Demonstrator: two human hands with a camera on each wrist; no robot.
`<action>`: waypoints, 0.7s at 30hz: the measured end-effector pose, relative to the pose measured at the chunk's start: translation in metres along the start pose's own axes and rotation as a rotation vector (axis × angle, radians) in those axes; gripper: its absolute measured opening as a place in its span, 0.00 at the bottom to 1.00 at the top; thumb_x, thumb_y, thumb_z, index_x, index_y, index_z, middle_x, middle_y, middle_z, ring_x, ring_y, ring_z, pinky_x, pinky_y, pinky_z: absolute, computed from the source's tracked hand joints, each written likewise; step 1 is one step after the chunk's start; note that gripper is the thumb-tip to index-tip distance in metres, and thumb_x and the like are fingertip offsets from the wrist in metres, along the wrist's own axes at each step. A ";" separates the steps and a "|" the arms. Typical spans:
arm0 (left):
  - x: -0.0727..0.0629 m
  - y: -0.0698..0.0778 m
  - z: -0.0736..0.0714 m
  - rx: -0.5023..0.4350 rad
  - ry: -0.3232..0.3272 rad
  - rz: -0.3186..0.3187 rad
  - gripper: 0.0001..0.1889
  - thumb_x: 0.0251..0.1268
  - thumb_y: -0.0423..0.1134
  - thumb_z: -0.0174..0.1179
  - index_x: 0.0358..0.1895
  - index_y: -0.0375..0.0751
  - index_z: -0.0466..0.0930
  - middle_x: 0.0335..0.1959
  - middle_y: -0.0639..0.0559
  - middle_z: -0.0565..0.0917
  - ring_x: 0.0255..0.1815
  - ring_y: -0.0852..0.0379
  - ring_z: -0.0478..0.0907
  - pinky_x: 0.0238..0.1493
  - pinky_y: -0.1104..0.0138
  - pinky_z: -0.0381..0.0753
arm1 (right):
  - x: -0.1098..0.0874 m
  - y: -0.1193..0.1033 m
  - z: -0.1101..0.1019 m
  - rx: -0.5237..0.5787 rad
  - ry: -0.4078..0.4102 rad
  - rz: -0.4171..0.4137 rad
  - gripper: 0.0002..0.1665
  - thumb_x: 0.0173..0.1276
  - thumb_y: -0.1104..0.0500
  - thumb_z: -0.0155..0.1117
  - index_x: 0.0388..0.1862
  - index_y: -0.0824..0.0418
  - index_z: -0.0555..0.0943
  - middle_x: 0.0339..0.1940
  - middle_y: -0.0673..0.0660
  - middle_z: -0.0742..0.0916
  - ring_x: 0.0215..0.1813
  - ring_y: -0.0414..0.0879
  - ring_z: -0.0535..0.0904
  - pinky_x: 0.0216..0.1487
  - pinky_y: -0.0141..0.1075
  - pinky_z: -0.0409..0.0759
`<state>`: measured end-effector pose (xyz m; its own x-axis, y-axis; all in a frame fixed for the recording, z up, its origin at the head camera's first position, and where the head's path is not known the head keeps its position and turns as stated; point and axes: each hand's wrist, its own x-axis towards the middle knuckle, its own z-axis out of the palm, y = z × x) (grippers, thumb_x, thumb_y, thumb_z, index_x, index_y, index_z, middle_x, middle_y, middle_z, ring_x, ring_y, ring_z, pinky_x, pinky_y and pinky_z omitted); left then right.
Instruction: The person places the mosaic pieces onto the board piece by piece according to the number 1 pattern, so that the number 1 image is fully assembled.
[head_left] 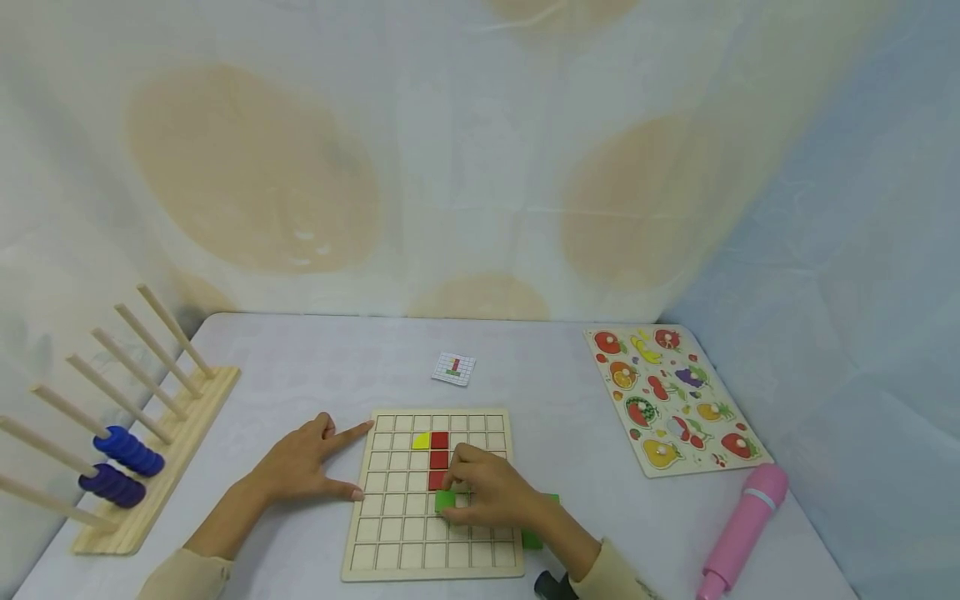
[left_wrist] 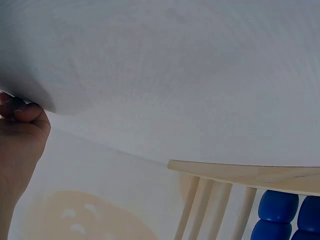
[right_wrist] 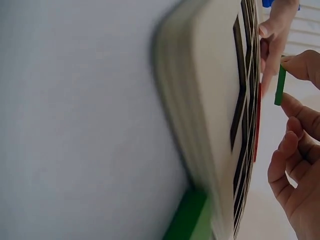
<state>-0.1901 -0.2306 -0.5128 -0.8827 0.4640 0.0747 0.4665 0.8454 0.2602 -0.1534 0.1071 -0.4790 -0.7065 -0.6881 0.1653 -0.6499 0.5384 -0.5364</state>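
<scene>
Head view, right hand [head_left: 491, 490] pinching 1 green tile [head_left: 445, 501]

The board [head_left: 393, 506] looks like pale wood, smooth and matt. The green tile [head_left: 445, 501], red tiles [head_left: 438, 459] and yellow tile [head_left: 422, 441] have a flat, painted look. Over there the stand [head_left: 180, 454] is bare wood, its rods [head_left: 118, 399] smooth; the beads [head_left: 129, 450] wear a soft sheen. From where I stand, the pink tube [head_left: 738, 533] seems smooth plastic. The puzzle's [head_left: 678, 408] print is smooth, the card [head_left: 453, 369] papery; the sleeve [head_left: 187, 575], table cover [head_left: 300, 367] and creased backdrop [head_left: 465, 167] look like matt cloth.
</scene>
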 end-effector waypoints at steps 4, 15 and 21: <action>0.000 0.000 0.000 0.001 0.001 0.002 0.54 0.35 0.85 0.58 0.73 0.68 0.66 0.34 0.58 0.61 0.30 0.63 0.57 0.30 0.71 0.58 | 0.009 -0.007 0.003 -0.060 -0.021 -0.015 0.12 0.58 0.49 0.76 0.35 0.53 0.84 0.34 0.46 0.76 0.36 0.31 0.67 0.38 0.19 0.67; 0.000 0.001 0.001 -0.004 0.006 0.008 0.53 0.37 0.85 0.58 0.73 0.68 0.66 0.34 0.58 0.61 0.30 0.63 0.57 0.30 0.71 0.58 | 0.024 -0.017 0.014 -0.248 -0.094 -0.033 0.14 0.62 0.45 0.72 0.39 0.51 0.87 0.36 0.42 0.75 0.35 0.31 0.65 0.37 0.22 0.64; 0.000 0.002 -0.002 -0.010 0.012 0.015 0.53 0.37 0.84 0.59 0.73 0.67 0.67 0.34 0.58 0.61 0.30 0.63 0.57 0.30 0.71 0.59 | 0.026 -0.021 0.018 -0.321 -0.068 -0.074 0.14 0.60 0.43 0.74 0.37 0.50 0.87 0.36 0.42 0.76 0.36 0.32 0.66 0.41 0.23 0.68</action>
<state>-0.1889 -0.2292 -0.5105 -0.8763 0.4734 0.0901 0.4790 0.8357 0.2687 -0.1534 0.0690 -0.4778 -0.6405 -0.7564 0.1328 -0.7617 0.6037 -0.2355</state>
